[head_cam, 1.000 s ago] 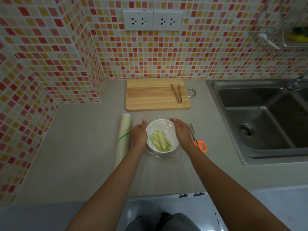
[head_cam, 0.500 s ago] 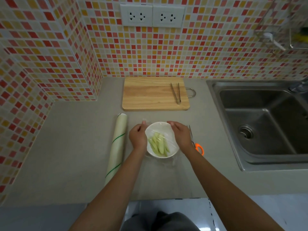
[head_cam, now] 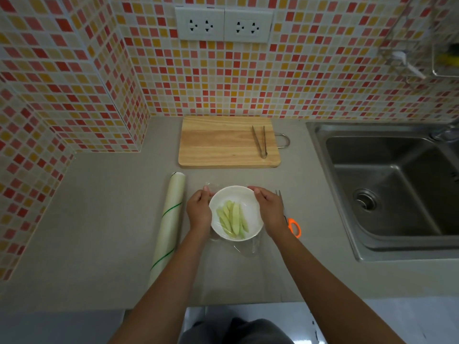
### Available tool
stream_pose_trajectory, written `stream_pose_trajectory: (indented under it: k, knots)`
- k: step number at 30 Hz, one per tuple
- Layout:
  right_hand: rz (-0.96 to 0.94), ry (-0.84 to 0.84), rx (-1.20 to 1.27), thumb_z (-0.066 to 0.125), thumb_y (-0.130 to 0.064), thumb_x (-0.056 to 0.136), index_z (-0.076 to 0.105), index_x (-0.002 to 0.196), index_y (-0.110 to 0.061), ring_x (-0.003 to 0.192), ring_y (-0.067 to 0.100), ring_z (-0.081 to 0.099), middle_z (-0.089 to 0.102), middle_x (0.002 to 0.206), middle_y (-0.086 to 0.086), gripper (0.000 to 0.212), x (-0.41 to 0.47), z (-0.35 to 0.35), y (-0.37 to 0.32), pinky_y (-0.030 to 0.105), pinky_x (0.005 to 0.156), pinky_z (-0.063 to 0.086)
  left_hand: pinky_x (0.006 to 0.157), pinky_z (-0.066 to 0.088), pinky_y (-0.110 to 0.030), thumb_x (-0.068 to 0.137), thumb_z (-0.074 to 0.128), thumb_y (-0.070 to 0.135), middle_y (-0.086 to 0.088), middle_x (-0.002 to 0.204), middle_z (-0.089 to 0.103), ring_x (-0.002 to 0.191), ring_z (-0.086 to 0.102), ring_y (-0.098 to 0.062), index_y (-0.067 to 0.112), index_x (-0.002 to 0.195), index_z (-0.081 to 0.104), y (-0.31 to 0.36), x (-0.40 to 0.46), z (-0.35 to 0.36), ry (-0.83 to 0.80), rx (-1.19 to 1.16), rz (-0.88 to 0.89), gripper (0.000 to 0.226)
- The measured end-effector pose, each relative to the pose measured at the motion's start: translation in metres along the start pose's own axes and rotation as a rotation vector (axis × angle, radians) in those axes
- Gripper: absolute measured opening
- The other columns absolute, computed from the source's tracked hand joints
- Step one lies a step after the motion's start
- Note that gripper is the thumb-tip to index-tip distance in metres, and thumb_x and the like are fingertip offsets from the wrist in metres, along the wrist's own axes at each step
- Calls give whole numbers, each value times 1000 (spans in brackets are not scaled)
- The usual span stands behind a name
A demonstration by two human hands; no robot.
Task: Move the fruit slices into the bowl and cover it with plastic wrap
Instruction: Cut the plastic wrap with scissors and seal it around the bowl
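At frame centre, both hands are cupping the bowl (head_cam: 244,194) of slices (head_cam: 233,218). The left hand (head_cam: 198,209) and right hand (head_cam: 269,211) are curling their fingers around the wrap (head_cam: 244,247) at its sides. No writing is showing.

Two bare forearms, no sleeves, dark grey garment at the waist

The plastic-wrap roll (head_cam: 169,224) flanks the bowl (head_cam: 236,194) on the left, scissors (head_cam: 289,217) on the right; bare worktop (head_cam: 99,219) lies beyond the roll.

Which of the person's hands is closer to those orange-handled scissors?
Right. The right hand lies beside the bowl, right next to the scissors; the left hand is across the bowl, farther off.
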State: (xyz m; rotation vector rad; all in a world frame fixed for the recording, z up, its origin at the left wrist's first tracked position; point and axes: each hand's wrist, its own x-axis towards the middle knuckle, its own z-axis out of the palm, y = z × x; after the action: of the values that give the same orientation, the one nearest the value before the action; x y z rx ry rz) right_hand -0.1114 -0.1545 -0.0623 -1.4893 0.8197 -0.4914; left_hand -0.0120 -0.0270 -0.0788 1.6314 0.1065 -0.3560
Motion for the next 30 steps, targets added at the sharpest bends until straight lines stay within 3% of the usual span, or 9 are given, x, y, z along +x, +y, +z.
stream_pose_trajectory:
  k: [4, 8, 11, 14, 16, 21, 24, 27, 30]
  knots:
    - [1, 17, 0, 48, -9, 96, 73, 102, -7, 85, 10, 65, 72, 95, 3, 26, 1, 2, 1, 13, 71, 52, 65, 46, -26, 99, 47, 21, -4, 77, 65, 72, 58, -16, 5, 82, 63, -6, -3, -3, -19, 4, 29, 29]
    - [-5, 23, -2, 47, -8, 96, 73, 100, -7, 83, 11, 65, 71, 93, 5, 26, 3, 3, 2, 9, 66, 51, 74, 45, -29, 95, 52, 13, -2, 84, 60, 81, 56, -18, 15, 99, 62, -7, -3, -4, -13, 10, 73, 11]
    - [-13, 22, -18, 48, -7, 95, 74, 96, -10, 78, 3, 65, 71, 90, 3, 26, 5, 3, 3, 7, 65, 50, 81, 48, -28, 91, 51, 2, -6, 96, 53, 84, 55, -18, 17, 116, 65, -7, -2, -7, -32, 88, 190, 32]
    - [-11, 23, -20, 49, -7, 94, 74, 95, -10, 76, 1, 64, 71, 89, 3, 25, 6, 3, 3, 7, 64, 50, 95, 47, -30, 91, 50, -1, -12, 110, 59, 99, 59, -17, 14, 106, 72, -7, 1, -11, -106, 194, 310, 30]
    - [-10, 25, -31, 49, -7, 94, 74, 95, -10, 79, 7, 65, 71, 89, 3, 25, 6, 3, 3, 9, 67, 50, 96, 49, -36, 89, 48, -2, -13, 108, 65, 101, 61, -19, 15, 96, 74, -7, 2, -13, -166, 215, 274, 31]
    - [15, 30, -54, 48, -6, 94, 74, 96, -4, 87, 17, 66, 73, 92, 8, 26, 6, 4, 0, 31, 80, 52, 89, 50, -30, 92, 45, 3, -7, 107, 70, 100, 63, -18, 28, 88, 70, 1, 4, -18, -335, 245, 162, 36]
    - [21, 25, -52, 48, -7, 95, 73, 99, 0, 90, 20, 66, 73, 97, 13, 26, 5, 3, -1, 33, 82, 52, 66, 50, -23, 91, 48, 2, 1, 90, 73, 78, 65, -14, 30, 84, 71, 14, 10, -22, -419, 290, 96, 37]
    - [20, 13, -54, 49, -8, 95, 73, 98, -4, 86, 15, 66, 73, 96, 11, 24, 6, 2, -1, 28, 79, 53, 45, 41, -23, 80, 55, 2, 6, 58, 69, 48, 58, -18, 29, 71, 73, 26, 15, -21, -454, 348, -92, 34]
    - [9, 12, -54, 49, -8, 94, 73, 92, -13, 79, 6, 65, 72, 89, 2, 25, 6, 0, 2, 13, 69, 51, 38, 40, -19, 75, 60, 9, 4, 49, 65, 36, 55, -17, 23, 63, 72, 41, 16, -8, -397, 421, -208, 22]
